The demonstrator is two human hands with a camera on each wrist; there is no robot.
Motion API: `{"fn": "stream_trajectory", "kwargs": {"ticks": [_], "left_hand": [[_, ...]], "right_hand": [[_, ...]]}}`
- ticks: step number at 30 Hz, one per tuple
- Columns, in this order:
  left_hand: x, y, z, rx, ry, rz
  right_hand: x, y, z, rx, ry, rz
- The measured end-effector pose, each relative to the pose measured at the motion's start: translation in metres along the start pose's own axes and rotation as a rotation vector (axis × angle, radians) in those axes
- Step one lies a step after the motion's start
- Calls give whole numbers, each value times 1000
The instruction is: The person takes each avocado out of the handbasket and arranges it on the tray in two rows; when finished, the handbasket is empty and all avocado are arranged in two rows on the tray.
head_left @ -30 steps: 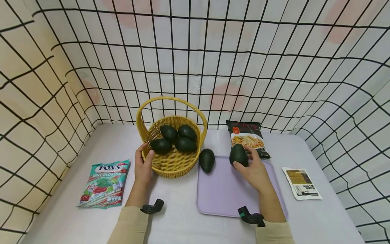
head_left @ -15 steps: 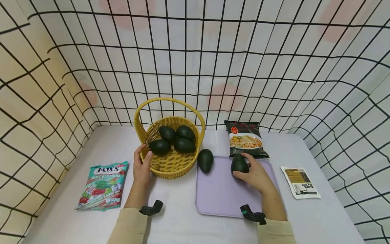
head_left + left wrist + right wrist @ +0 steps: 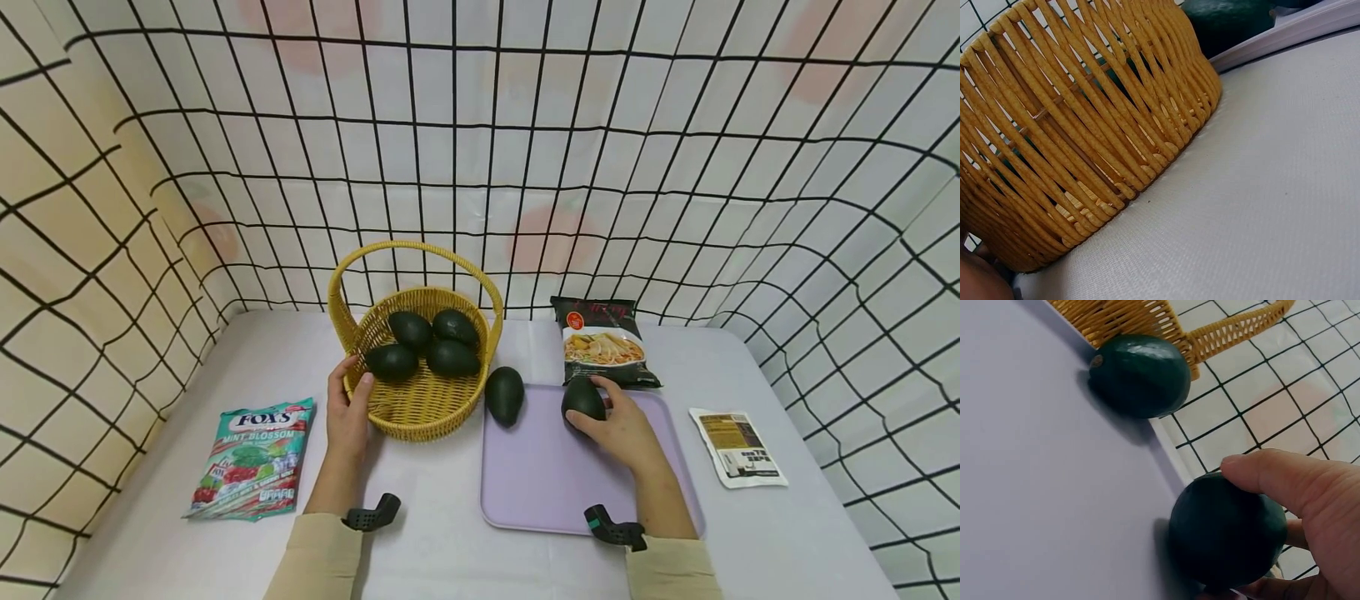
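Note:
My right hand (image 3: 617, 425) grips a dark green avocado (image 3: 582, 399) (image 3: 1225, 530) that rests on the lilac tray (image 3: 540, 475). A second avocado (image 3: 505, 394) (image 3: 1140, 375) lies at the tray's far left corner, next to the basket. My left hand (image 3: 350, 408) holds the near left rim of the yellow wicker basket (image 3: 420, 400) (image 3: 1072, 137), thumb over the rim. Several avocados (image 3: 431, 343) lie inside the basket.
A Fox's mint candy bag (image 3: 251, 458) lies at the left of the white table (image 3: 420, 542). A dark noodle packet (image 3: 603, 342) lies behind the tray, and a small sachet (image 3: 737, 446) at its right. Checked cloth walls (image 3: 480, 150) close in the table.
My right hand has lowered the avocado from above the tray's far edge down onto the tray. The left hand has stayed on the basket rim.

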State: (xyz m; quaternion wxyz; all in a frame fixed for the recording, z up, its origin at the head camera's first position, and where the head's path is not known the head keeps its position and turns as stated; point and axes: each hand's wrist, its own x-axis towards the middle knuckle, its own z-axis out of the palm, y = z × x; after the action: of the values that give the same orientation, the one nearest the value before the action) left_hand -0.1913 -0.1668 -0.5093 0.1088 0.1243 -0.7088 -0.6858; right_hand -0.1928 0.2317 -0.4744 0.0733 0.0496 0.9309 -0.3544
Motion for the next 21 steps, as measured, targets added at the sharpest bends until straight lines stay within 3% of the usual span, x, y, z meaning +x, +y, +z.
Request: {"fn": "stream_trajectory", "kwargs": {"ticks": [21], "left_hand": [[1,0,0,-2,6,13]], "right_hand": [[-6,-7,-8,46,28,-5]]}}
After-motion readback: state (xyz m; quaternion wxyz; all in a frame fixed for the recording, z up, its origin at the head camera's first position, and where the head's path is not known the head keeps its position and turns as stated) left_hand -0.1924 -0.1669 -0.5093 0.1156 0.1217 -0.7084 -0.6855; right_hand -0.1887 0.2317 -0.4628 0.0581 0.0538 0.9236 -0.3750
